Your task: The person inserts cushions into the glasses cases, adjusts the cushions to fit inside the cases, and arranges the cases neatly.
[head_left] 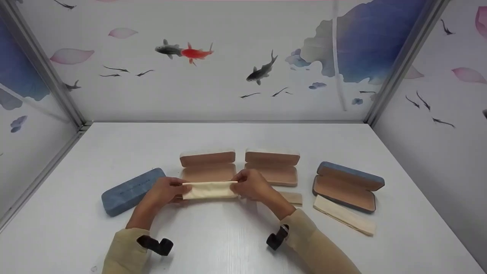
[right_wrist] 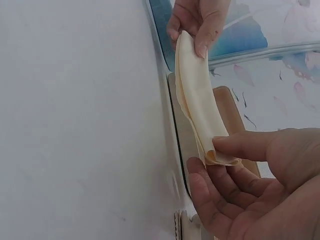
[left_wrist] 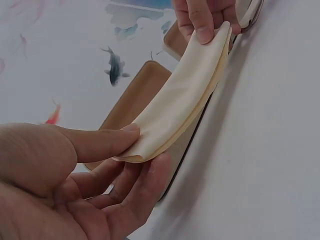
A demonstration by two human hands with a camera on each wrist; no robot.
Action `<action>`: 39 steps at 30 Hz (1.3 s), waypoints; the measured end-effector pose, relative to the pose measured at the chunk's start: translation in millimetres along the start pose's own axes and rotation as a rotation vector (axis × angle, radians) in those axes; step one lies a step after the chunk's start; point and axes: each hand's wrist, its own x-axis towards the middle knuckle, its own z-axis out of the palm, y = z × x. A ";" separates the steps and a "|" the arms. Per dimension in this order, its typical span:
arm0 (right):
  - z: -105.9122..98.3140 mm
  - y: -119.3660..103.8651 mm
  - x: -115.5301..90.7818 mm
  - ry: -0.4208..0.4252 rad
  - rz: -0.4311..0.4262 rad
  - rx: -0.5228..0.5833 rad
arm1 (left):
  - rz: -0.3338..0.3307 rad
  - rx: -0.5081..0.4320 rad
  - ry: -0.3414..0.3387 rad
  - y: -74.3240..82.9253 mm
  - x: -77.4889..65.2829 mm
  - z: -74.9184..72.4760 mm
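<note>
Two bare hands, one cream cloth (head_left: 210,190) stretched between them. Left hand (head_left: 161,192): pinches the cloth's left end, thumb on top, fingers beneath. Right hand (head_left: 253,186): same grip on the right end. Cream cloth: folded lengthwise into a narrow strip of several layers; upper face smooth with a slight sheen; layered edges showing along the near side; gently bowed in the wrist views. Location: held above the surface (head_left: 213,243), at the near side of the middle-left case (head_left: 208,172).

Middle-left case: open, lid raised at the back, pale outside, tan lining. Middle-right case (head_left: 272,175): open, matching, just beside it. Closed blue case (head_left: 131,192): lying at an angle beside the left hand; faint dark marks (head_left: 140,185) across the lid, too small to read. Second cloth (head_left: 292,198): beige, folded, in front of the middle-right case, partly hidden by the right forearm. Open blue case (head_left: 345,194): tan lining, angled, well to the right. Third cloth (head_left: 344,217): cream, folded flat, along that case's front edge.

Sleeves (head_left: 125,251): beige, a black device (head_left: 156,245) at each wrist. Back wall (head_left: 228,99): white, printed with grey and red fish, pink petals, blue-violet shapes.
</note>
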 end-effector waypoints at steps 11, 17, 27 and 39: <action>-1.0 -2.3 7.5 0.058 0.047 0.255 | 0.009 -0.184 0.058 3.7 0.0 -4.9; -3.5 -3.2 9.1 0.083 0.057 0.358 | 0.015 -0.301 0.071 6.5 0.7 -7.4; -8.3 -8.2 14.9 0.111 0.057 0.318 | 0.011 -0.224 0.138 15.2 3.7 -10.1; -3.4 -20.8 33.6 0.175 0.104 0.335 | -0.035 -0.070 0.210 26.4 12.7 -13.6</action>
